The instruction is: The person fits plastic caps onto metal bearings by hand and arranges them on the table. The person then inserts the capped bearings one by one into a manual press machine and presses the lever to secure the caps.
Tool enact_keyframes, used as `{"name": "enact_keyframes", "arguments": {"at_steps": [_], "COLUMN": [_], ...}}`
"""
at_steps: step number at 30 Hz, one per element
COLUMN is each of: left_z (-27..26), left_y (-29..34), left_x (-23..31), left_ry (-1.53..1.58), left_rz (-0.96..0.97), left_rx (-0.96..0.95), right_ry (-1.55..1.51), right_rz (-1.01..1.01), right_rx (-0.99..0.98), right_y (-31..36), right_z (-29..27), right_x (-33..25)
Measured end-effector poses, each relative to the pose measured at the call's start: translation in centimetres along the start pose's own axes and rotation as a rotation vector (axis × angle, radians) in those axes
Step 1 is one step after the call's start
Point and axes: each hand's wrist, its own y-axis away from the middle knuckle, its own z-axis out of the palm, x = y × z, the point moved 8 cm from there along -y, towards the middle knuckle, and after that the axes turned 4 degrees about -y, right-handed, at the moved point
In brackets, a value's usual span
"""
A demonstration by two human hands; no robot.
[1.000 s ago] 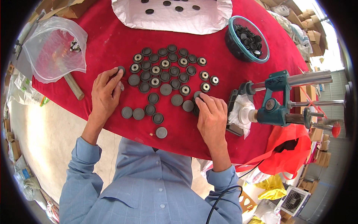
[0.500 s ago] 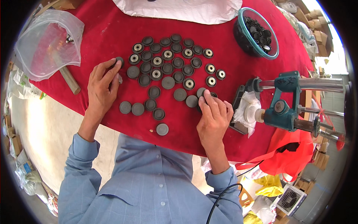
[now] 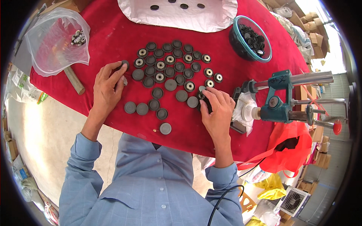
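My left hand [image 3: 105, 88] is at the left of the group of parts, its bent index and middle fingertips closed on a dark round cap [image 3: 125, 64]. Its thumb stays apart, beside a small whitish bit [image 3: 125, 81]. At the right end of the group, my right hand [image 3: 218, 113] pinches a dark round cap [image 3: 202, 89] between thumb and fingers. A shiny ring shows beside those fingers, partly hidden. Between the hands lie several black caps; some are open side up [image 3: 157, 93], some flat side up [image 3: 171, 84], and several hold metal bearings [image 3: 160, 66].
A teal-rimmed bowl [image 3: 268, 56] of black parts stands at back right. Beside my right hand is a green hand press [image 3: 277, 98]. A clear bag [image 3: 47, 49] with bearings and a wooden handle [image 3: 74, 81] lie left. Black pieces sit on white cloth [image 3: 177, 17] behind.
The view has shifted slightly, bringing pieces on the white cloth into sight. My right fingers have shifted around the cap, and a shiny ring now shows there. My left hand keeps its place.
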Motion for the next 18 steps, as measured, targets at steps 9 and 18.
{"name": "enact_keyframes", "arguments": {"at_steps": [9, 18], "left_z": [-0.1, 0.1], "left_y": [0.0, -0.3], "left_x": [0.1, -0.1], "left_ry": [0.025, 0.024], "left_rz": [-0.014, -0.016], "left_rx": [0.005, -0.002], "right_ry": [0.022, -0.031], "right_rz": [0.007, 0.026], "right_rx": [-0.042, 0.026], "right_y": [-1.2, -1.8], "right_z": [0.6, 0.2], "right_x": [0.8, 1.6]}}
